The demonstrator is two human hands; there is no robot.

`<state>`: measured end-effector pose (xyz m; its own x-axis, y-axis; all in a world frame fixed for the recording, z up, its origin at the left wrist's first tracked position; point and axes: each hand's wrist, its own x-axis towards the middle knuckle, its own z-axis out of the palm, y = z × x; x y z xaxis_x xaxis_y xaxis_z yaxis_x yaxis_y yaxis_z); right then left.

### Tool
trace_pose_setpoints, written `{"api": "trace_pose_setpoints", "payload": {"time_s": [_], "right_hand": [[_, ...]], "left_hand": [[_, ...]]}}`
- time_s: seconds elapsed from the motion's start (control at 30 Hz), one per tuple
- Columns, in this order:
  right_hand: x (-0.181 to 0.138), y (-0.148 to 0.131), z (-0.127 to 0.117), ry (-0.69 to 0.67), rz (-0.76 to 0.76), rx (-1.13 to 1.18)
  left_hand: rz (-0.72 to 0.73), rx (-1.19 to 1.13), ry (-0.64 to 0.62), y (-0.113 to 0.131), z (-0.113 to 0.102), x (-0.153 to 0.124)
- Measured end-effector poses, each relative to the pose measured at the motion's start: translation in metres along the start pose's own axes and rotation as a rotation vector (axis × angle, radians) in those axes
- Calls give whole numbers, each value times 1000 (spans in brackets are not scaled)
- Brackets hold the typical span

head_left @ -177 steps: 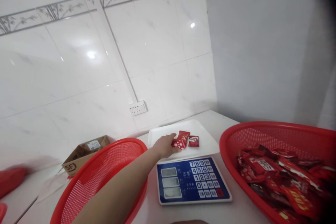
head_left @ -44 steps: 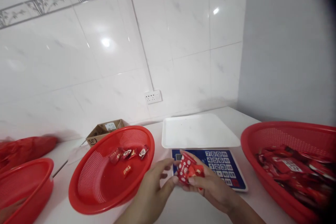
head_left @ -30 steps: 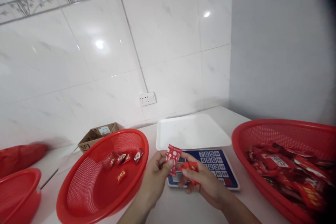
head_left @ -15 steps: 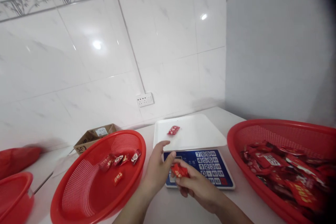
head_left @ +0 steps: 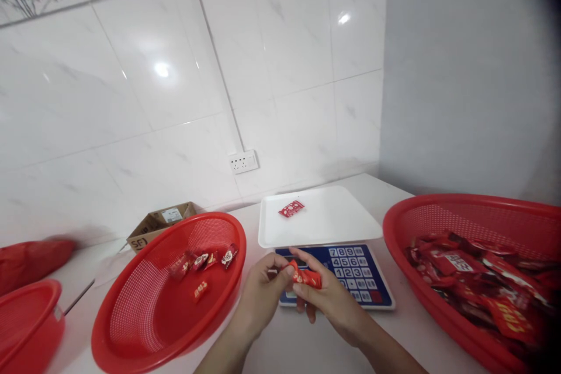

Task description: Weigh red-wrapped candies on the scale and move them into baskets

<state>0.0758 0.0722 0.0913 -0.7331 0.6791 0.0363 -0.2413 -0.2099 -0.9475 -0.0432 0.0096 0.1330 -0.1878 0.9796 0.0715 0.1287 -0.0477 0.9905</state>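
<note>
Between my two hands is a red wrapped candy (head_left: 307, 277), held just in front of the scale's blue keypad (head_left: 350, 272). My right hand (head_left: 331, 298) pinches it between thumb and fingers. The fingers of my left hand (head_left: 265, 289) close on its left end. Behind them, on the white scale tray (head_left: 328, 222), lies a single red packet with pale spots (head_left: 291, 208). To the left, a red basket (head_left: 169, 356) has several wrapped candies (head_left: 200, 289) in it. A fuller red basket (head_left: 421, 310) on the right holds a heap of red packets (head_left: 477, 286).
A cardboard box (head_left: 144, 234) stands behind the left basket. Another red basket (head_left: 30, 327) and a red bag (head_left: 35, 260) are at the far left. The tiled wall with a socket (head_left: 243, 162) rises behind the white table (head_left: 272, 345).
My left hand has come in from above the tray's front edge and closed on the candy in my right hand. The packet on the tray stays there.
</note>
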Motion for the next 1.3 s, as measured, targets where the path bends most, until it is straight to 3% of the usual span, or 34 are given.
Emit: {"api": "trace_pose_setpoints", "payload": {"time_s": [0.2,0.4,0.6,0.73,0.8,1.07,1.2,1.3], "right_hand": [[2,5,0,-19,14,8],[2,8,3,-14,76,-10],[3,7,2,85,14,367],[0,5,4,56,28,604],[-1,3,5,56,39,655],[1,-5,3,76,-66,717],[1,-4,3,92,-80,719],[2,1,2,68,-34,707]], "left_hand": [[127,47,212,10,2,25],[182,45,248,21,11,62],[208,303,265,3,16,28],[345,712,58,-11,18,2],[372,811,18,-14,18,-2],[373,890,122,-3,19,12],[376,866,294,6,13,38],[388,858,312,11,7,63]]}}
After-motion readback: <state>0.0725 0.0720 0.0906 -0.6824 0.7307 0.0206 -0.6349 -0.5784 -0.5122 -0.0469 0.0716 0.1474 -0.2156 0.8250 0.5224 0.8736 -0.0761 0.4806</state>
